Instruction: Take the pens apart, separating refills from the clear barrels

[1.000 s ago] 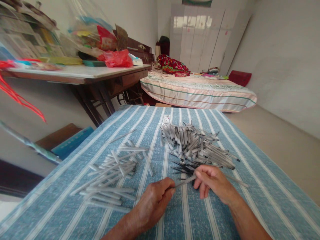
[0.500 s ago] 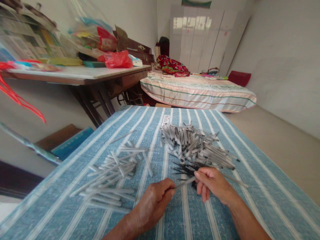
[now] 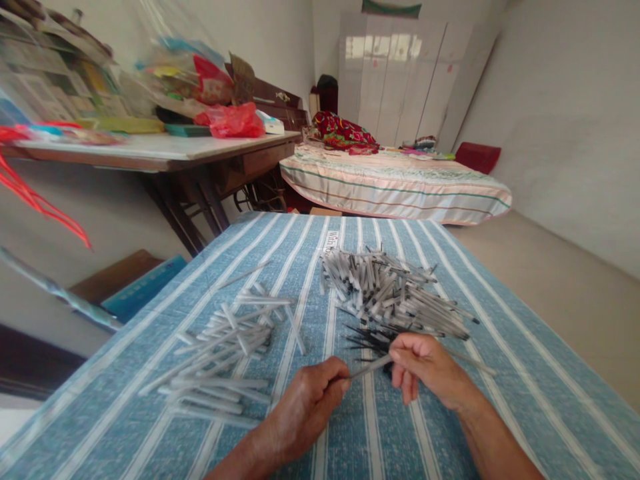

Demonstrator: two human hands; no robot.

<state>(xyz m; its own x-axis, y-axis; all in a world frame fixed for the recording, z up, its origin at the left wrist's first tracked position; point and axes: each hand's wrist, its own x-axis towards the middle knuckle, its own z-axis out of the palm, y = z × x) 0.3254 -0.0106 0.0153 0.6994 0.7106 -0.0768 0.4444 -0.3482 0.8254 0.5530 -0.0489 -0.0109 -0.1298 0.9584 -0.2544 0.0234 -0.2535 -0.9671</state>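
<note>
Grey stick [image 3: 370, 367], low in the middle: my left hand [image 3: 316, 397] pinches one side, my right hand [image 3: 425, 367] the other. Black sticks [image 3: 369, 338] lie just above.

A slim grey tube [image 3: 371, 366] is held at both ends, slanting, its right end aimed toward the far edge of the table [image 3: 525, 400]. Just beyond it lie thin black sticks [image 3: 367, 338], then a dense heap of dark-tipped grey tubes [image 3: 385, 287]. A looser scatter of plain grey tubes [image 3: 220, 367] lies criss-crossed nearer the left edge.
</note>
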